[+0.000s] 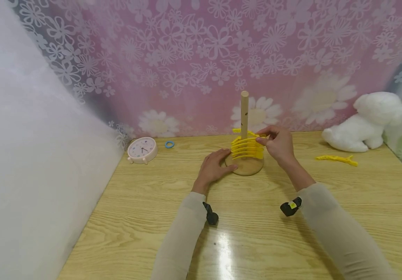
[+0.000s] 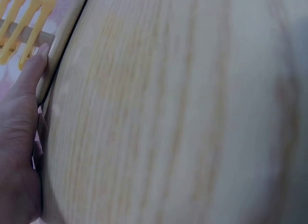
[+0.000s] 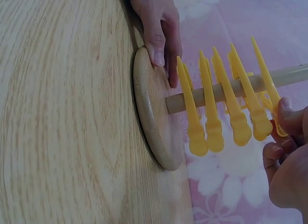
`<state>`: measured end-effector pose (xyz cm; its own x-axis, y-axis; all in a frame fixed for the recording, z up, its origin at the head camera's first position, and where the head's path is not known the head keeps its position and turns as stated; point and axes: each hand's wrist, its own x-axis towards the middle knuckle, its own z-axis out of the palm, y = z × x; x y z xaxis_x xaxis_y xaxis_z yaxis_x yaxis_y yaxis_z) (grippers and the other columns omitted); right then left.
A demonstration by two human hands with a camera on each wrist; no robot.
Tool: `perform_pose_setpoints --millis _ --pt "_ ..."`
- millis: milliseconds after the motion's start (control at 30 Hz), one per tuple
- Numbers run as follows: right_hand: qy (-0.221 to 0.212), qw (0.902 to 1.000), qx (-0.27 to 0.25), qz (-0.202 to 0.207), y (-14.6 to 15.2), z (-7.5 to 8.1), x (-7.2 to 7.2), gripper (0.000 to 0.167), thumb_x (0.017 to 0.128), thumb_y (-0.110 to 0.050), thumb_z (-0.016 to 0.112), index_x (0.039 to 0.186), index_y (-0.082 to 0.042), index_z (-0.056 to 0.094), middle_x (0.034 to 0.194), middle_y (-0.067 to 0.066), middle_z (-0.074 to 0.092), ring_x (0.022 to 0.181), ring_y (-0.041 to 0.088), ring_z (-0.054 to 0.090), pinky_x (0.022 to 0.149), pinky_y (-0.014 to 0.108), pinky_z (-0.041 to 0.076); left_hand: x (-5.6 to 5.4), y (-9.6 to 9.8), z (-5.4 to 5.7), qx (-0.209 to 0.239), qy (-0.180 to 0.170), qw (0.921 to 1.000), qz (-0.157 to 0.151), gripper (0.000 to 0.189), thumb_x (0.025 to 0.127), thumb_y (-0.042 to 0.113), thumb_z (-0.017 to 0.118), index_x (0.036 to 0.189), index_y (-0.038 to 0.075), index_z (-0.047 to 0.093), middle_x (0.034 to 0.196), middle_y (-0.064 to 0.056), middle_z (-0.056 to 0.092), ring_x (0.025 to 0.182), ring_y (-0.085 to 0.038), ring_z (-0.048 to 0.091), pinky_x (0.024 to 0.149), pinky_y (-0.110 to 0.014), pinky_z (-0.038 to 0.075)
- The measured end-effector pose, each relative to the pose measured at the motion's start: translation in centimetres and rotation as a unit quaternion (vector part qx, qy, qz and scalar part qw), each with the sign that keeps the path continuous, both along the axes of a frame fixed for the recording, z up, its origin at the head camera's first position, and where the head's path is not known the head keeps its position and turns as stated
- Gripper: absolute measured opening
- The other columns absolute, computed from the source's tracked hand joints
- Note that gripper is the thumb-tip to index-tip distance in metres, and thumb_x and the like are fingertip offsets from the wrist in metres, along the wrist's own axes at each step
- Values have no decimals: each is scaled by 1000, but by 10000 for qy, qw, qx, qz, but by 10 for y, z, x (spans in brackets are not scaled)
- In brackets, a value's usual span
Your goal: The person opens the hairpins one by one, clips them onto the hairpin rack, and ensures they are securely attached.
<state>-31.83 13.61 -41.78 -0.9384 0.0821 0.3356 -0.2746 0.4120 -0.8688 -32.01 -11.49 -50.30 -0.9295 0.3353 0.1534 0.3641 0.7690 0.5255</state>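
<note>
A wooden stand has a round base [image 1: 249, 169] and an upright rod [image 1: 244, 112]. Several yellow hair clips [image 3: 211, 113] are clamped in a row along the rod's lower part. My right hand [image 1: 280, 147] pinches the wide end of the topmost hair clip [image 3: 264, 72] between thumb and fingers; its narrow jaws lie across the rod in the right wrist view. My left hand [image 1: 215, 166] rests at the left side of the base, thumb on top near the front, fingers stretched toward the back. In the left wrist view the thumb [image 2: 34, 72] touches the base's edge.
Another yellow hair clip [image 1: 337, 159] lies on the wood-grain table [image 1: 145, 225] at the right, in front of a white plush dog [image 1: 369, 120]. At the back left are a pink alarm clock [image 1: 142, 149] and a small blue ring [image 1: 169, 144]. Behind hangs a flowered pink curtain [image 1: 194, 77].
</note>
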Motion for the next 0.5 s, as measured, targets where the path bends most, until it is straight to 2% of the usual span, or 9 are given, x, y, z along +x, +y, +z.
perform_pose_setpoints --millis 333,500 --pt "-20 9993 282 256 3 0 -5 12 94 -9 79 106 -6 81 85 8 66 53 14 40 45 26 35 0 -1 1 -58 23 10000 13 74 94 64 66 158 31 47 161 11 46 152 -9 34 128 -40 21" --pt "-7 9991 277 336 4 1 -5 12 93 -8 79 105 -5 80 75 8 63 50 14 38 43 27 33 -1 0 -2 -12 10 10000 -6 74 95 64 66 158 31 47 161 12 46 152 -8 34 129 -40 20"
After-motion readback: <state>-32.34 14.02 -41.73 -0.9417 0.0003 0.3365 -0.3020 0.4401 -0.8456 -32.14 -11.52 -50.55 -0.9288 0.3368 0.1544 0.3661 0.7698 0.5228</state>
